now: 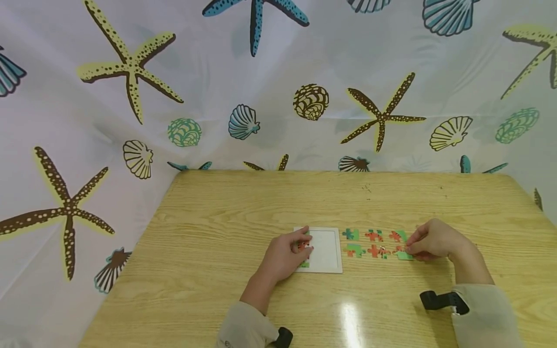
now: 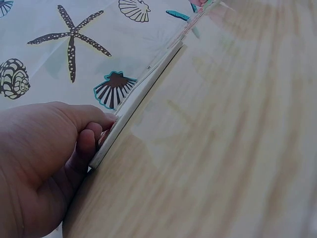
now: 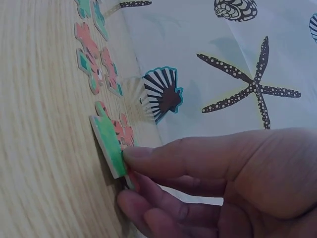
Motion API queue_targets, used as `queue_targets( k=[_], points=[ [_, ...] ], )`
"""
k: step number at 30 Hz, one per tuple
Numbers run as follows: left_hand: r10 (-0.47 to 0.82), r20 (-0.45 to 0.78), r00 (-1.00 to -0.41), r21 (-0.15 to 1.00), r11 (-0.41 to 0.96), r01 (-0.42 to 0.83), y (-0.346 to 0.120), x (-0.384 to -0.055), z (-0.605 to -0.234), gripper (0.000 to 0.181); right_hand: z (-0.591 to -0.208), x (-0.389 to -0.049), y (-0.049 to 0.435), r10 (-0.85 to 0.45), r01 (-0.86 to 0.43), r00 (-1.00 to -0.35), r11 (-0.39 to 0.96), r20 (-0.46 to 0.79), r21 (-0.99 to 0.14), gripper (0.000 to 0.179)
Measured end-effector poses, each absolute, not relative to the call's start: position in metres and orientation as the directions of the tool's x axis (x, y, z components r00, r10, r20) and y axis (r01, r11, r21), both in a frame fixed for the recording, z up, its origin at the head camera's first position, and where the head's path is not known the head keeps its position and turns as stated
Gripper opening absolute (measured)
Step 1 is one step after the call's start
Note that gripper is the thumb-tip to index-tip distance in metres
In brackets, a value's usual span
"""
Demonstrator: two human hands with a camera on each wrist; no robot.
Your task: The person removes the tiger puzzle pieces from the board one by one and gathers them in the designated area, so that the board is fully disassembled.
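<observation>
A thin white puzzle tray (image 1: pixel 325 251) lies on the table, with red and green puzzle pieces along its left side. My left hand (image 1: pixel 285 256) rests over those pieces, thumb and forefinger spread and touching them, partly hiding them. In the left wrist view the left thumb (image 2: pixel 96 116) reaches the tray's edge (image 2: pixel 136 106). My right hand (image 1: pixel 435 240) pinches a green and red puzzle piece (image 3: pixel 110 146) at the right end of the lower row, between thumb and fingers. One edge of this piece is tilted up from the table.
Several loose puzzle pieces (image 1: pixel 374 235) lie in two short rows right of the tray, between the hands. A wooden table (image 1: pixel 209 241) carries everything. Behind it hangs a white cloth (image 1: pixel 278 87) printed with starfish and shells.
</observation>
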State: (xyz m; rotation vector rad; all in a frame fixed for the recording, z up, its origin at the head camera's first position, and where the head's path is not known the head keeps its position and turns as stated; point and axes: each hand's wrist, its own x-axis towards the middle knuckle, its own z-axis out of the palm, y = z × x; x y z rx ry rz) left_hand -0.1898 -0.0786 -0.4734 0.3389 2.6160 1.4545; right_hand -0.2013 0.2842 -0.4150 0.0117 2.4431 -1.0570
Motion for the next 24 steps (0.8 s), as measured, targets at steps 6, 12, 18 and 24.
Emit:
queue_targets(
  k=[6, 12, 18, 24],
  points=[
    [0.251, -0.007, -0.968, 0.861, 0.494, 0.122, -0.0787, -0.1902, -0.4737, 0.029, -0.4162, -0.2008, 0.2826, -0.169, 0.178, -0.895, 0.714, -0.413, -0.677, 0.009],
    [0.248, -0.004, -0.969, 0.873, 0.474, 0.117, -0.0809, -0.1903, -0.4738, 0.035, -0.4163, -0.2015, 0.2817, -0.18, 0.168, -0.895, 0.71, -0.407, -0.684, 0.011],
    [0.234, 0.017, -0.972, 0.864, 0.487, 0.132, -0.0815, -0.1897, -0.4734, 0.047, -0.4148, -0.2029, 0.2808, -0.188, 0.154, -0.902, 0.699, -0.388, -0.698, 0.02],
    [0.237, 0.006, -0.971, 0.86, 0.495, 0.127, -0.0791, -0.1898, -0.4744, 0.054, -0.4165, -0.2045, 0.2762, -0.181, 0.186, -0.902, 0.657, -0.393, -0.731, 0.023]
  ],
)
